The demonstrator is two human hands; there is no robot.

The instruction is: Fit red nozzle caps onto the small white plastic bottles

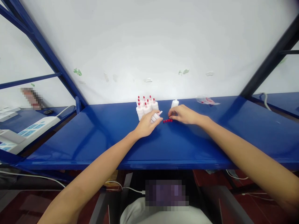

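Note:
My left hand (147, 123) is wrapped round a white bottle (155, 117), tilted with its bare nozzle pointing up and right. Just behind that hand stands a group of several white bottles (140, 111) with red tips. My right hand (181, 114) has its fingers pinched together at a row of small red caps (166, 120) on the blue table; whether a cap is between the fingertips is too small to tell. Behind the right hand stands another white bottle (175, 103) with no red tip, its lower part partly hidden.
A clear plastic bag (207, 100) with red bits lies at the back right of the blue table (93, 140). White power strips (35, 132) lie at the far left. Blue shelf posts (50, 53) rise at the left, a dark one at the right.

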